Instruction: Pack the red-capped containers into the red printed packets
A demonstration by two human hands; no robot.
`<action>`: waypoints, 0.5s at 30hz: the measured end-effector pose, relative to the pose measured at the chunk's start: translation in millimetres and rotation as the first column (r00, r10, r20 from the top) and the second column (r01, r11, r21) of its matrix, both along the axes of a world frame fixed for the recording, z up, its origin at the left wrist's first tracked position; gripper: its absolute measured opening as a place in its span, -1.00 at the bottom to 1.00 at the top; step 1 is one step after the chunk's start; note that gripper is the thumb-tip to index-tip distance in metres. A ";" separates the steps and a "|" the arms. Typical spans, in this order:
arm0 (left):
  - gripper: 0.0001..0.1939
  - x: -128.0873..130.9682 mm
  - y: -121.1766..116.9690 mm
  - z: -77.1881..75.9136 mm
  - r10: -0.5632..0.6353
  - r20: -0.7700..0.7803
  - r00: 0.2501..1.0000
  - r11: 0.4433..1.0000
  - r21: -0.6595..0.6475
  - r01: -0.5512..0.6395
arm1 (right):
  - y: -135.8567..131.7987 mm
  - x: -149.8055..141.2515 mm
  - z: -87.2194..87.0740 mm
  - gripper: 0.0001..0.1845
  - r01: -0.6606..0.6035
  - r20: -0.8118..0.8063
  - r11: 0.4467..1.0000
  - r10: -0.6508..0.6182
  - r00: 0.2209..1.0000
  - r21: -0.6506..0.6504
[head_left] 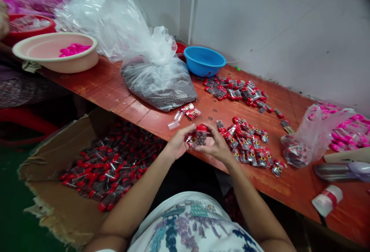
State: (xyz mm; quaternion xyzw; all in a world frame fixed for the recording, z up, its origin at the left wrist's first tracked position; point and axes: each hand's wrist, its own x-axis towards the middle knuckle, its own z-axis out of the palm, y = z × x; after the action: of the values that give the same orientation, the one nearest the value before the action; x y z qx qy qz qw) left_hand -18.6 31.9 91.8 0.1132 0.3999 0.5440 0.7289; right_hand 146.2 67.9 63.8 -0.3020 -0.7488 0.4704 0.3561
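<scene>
A small clear jar (201,137) with a red cap and dark round beads inside stands upright between my two hands, at the table's front edge. My right hand (216,145) is closed around it from the right, fingers beneath and behind. My left hand (177,144) is closed at the jar's left side, pinching a small red-and-yellow printed wrapper (190,140); its fingertips are partly hidden. Just beyond lie printed red wrappers (190,111) and clear empty tubes (174,125). To the right, several jars in printed wrappers (254,152) lie in a pile.
Behind are a bag of dark beads (162,86), a blue basin (204,61) and unwrapped jars (245,92). A carton of jars (52,198) sits lower left. A cream basin (54,65) stands far left, near another person. Pink items and a tape roll (328,200) lie right.
</scene>
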 end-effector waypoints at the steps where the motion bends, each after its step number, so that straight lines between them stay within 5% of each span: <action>1: -0.78 -2.4 -1.4 -1.8 -0.003 -0.011 1.000 1.000 0.023 0.003 | -1.6 0.0 -1.8 -0.15 0.008 -0.050 0.997 -0.012 0.999 -0.082; 6: -0.32 -14.2 -6.7 -12.3 0.070 -0.087 0.994 0.987 0.154 -0.056 | -15.9 2.4 -5.3 -0.09 0.113 -0.276 0.903 -0.243 0.930 -0.414; 11: -0.33 -4.9 -8.7 -19.2 0.162 -0.176 0.971 0.975 0.178 -0.130 | -36.8 -4.8 -8.3 -0.11 0.064 -0.321 0.787 -0.323 0.890 -0.614; 15: -0.40 11.5 -11.8 -21.7 0.107 -0.217 0.970 0.973 0.221 -0.058 | -43.0 -19.8 -16.0 -0.12 0.169 -0.330 0.757 -0.459 0.825 -0.632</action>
State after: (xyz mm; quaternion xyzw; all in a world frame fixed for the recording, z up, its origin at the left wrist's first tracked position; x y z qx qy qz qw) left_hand -7.1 20.2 70.1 0.2356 0.4245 0.5972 0.6385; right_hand 126.4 24.9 47.7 -0.3983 -0.3981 0.6637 0.4924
